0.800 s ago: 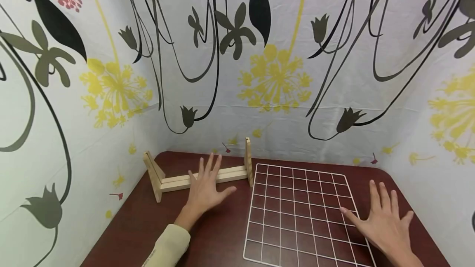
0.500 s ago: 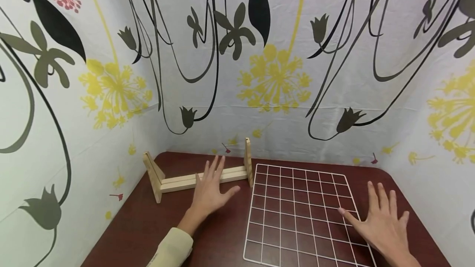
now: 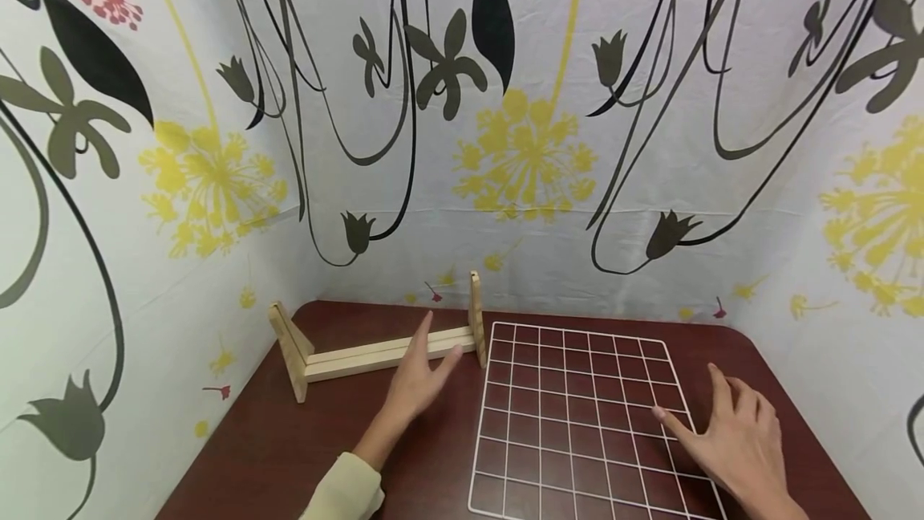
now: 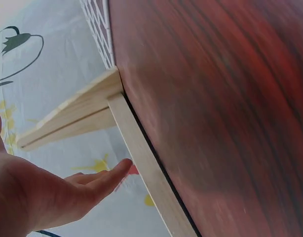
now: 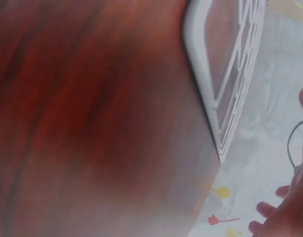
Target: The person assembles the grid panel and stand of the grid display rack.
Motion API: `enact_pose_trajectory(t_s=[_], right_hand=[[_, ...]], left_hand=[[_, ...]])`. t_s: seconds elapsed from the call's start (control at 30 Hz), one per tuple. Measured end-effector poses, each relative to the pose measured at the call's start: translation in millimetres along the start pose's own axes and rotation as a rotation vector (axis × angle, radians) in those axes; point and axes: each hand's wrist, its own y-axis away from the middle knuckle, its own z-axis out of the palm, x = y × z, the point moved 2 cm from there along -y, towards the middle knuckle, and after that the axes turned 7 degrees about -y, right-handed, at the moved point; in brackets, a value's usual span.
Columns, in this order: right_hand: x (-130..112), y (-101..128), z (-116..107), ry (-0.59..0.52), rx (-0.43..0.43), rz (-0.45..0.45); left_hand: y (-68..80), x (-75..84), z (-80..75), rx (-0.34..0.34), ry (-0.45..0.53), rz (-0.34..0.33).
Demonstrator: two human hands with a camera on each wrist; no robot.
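Observation:
A pale wooden stand (image 3: 390, 354), two upright end pieces joined by a low double rail, sits at the back left of the table. My left hand (image 3: 417, 382) is just in front of its rail, thumb and fingers apart, holding nothing. In the left wrist view the fingers show beside the rail (image 4: 149, 165). A white wire grid panel (image 3: 577, 420) lies flat to the right of the stand. Over its right edge hovers my right hand (image 3: 739, 440), fingers slightly bent and holding nothing, the thumb overlapping the wires in the head view.
The dark red wood-grain table (image 3: 426, 480) has rounded back corners. A white cloth (image 3: 549, 263) printed with flowers hangs close around its back and both sides.
My left hand has turned more side-on, its fingers no longer fanned out. The right hand's fingers have drawn together and bent a little. Stand and grid panel stay in place; the view has shifted slightly.

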Motion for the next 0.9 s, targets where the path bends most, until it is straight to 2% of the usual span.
enact_pose_trajectory(t_s=[0.1, 0.27, 0.4, 0.5, 0.67, 0.77, 0.9], right_hand=[[-2, -2, -4, 0.012, -0.064, 0.067], [-2, -9, -9, -0.007, -0.235, 0.189], [1, -15, -10, -0.036, -0.395, 0.235], [3, -18, -9, -0.055, -0.489, 0.244], [5, -19, -8, -0.05, -0.555, 0.222], [4, -16, -8, -0.024, -0.577, 0.19], [3, -14, -8, -0.002, -0.634, 0.183]], left_hand=[[-0.1, 2.1, 2.8, 0.006, 0.061, 0.008], [-0.3, 3.0, 7.4, 0.011, 0.177, 0.028], [-0.5, 2.6, 11.4, 0.001, 0.195, 0.021], [-1.3, 3.1, 12.7, 0.002, 0.123, -0.035], [-2.5, 5.8, 11.3, -0.039, -0.094, -0.166], [-4.0, 7.4, 11.7, -0.089, -0.177, -0.188], [-5.6, 9.7, 15.4, -0.148, -0.219, -0.18]])
